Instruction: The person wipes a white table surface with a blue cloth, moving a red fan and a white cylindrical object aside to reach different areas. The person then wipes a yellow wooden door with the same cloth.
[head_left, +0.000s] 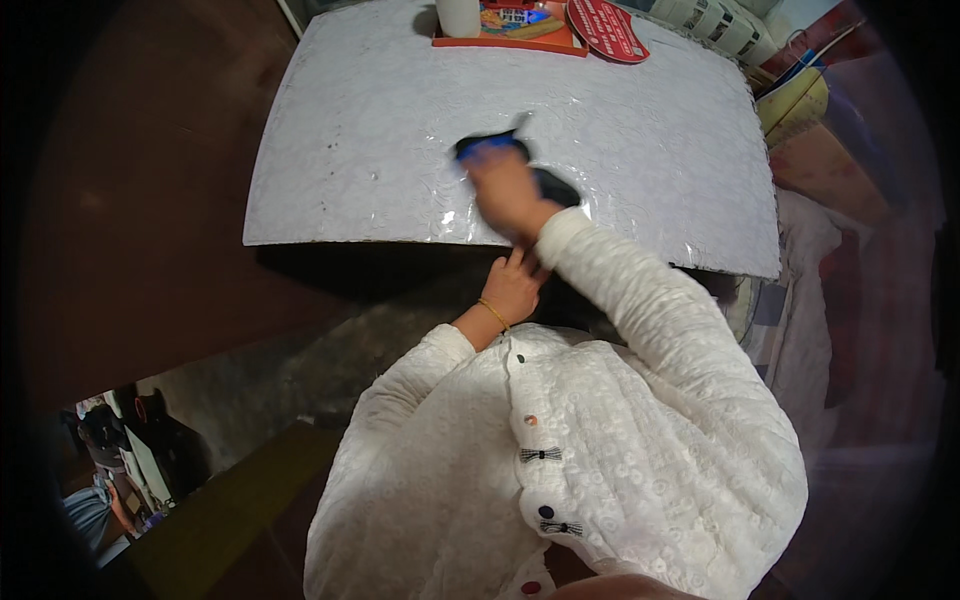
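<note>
My right hand (504, 193) is over the front middle of a table with a pale embossed cover (360, 120). It is closed on a blurred blue and black object (491, 142), whose kind I cannot tell; a thin dark part sticks out from its far side. A dark shape (556, 187), perhaps part of the same object or its shadow, lies beside my wrist. My left hand (511, 291), with a yellow bracelet at the wrist, is below the table's front edge, close under my right wrist. Its fingers point towards the edge, and I cannot see whether it holds anything.
At the table's far side stand an orange tray (510, 46) with a white cylindrical container (457, 19), and a red printed fan-like card (609, 30). Bags and papers crowd the far right corner. Pale bedding (806, 300) lies to the right.
</note>
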